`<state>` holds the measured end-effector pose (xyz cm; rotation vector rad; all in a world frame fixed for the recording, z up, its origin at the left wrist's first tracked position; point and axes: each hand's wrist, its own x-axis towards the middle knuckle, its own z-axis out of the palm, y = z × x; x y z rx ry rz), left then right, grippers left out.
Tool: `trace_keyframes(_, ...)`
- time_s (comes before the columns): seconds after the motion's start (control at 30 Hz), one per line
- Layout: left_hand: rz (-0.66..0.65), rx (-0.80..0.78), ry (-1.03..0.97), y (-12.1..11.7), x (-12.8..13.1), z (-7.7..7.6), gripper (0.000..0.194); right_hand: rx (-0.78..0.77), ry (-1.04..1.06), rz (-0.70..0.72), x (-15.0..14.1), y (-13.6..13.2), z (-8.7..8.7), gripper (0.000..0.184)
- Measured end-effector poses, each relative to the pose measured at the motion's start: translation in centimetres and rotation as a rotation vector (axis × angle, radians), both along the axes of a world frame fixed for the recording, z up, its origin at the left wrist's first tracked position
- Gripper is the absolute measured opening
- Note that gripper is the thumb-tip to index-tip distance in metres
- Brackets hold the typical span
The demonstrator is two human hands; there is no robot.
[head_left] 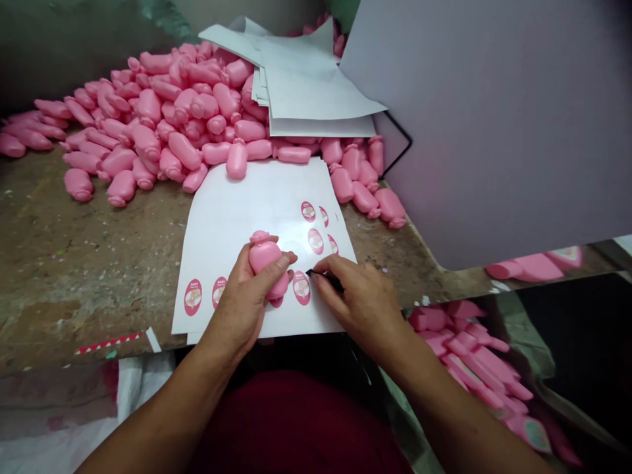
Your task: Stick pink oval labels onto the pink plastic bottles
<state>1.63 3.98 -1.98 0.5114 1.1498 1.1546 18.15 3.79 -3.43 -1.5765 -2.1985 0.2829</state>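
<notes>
- Right now, your left hand (241, 289) is closed firmly around a pink plastic bottle (265, 257), fingers wrapped across its body and its capped end pointing up and away from you.
- That bottle sits in your grip just above the lower part of a white label sheet (257, 197), which lies flat on a stained, worn workbench (83, 263).
- Your right hand (358, 296) is curled almost shut, pinching a dark pointed tool (323, 276); most of it is hidden, so you can't tell exactly what it is. Its tip is right at the sheet, beside an oval pink "BABY" label (301, 288).
- More oval labels (192, 296) run along the sheet's edges.
- Behind the sheet, a heap of pink bottles (187, 99) spreads across the bench, with a stack of loose white sheets (306, 79) lying on it.
</notes>
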Motion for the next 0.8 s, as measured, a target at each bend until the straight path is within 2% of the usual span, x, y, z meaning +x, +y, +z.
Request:
trace_keyframes(0.13, 0.006, 0.006, -0.044, 0.1, -0.3, -0.2, 0.044, -0.192, 0.119, -0.037, 0.3, 0.6, 0.3, 0.01)
trace_keyframes(0.2, 0.008, 0.008, -0.082, 0.1, -0.5, -0.2, 0.039, -0.231, 0.162, -0.042, 0.6, 0.7, 0.4, 0.011)
trace_keyframes(0.4, 0.057, -0.011, -0.137, 0.1, -0.8, -0.1, 0.031, -0.071, -0.004, -0.006, 0.6, 0.4, 0.0, 0.013)
trace_keyframes(0.57, 0.047, -0.022, -0.158, 0.3, -0.6, 0.1, 0.028, -0.1, -0.027, -0.034, -0.1, 0.8, 0.0, 0.018)
trace_keyframes(0.63, 0.055, -0.021, -0.166, 0.4, -0.6, 0.2, 0.029, -0.192, 0.083, -0.072, 0.1, 1.1, 0.3, 0.018)
trace_keyframes(0.73, 0.063, -0.032, -0.156, 0.4, -0.7, 0.1, 0.031, -0.383, 0.461, -0.097, 0.8, 1.5, 1.0, 0.023)
trace_keyframes(0.8, 0.043, -0.015, -0.13, 0.3, -0.7, 0.0, 0.033, -0.441, 0.682, -0.109, 1.2, 1.5, 1.7, 0.028)
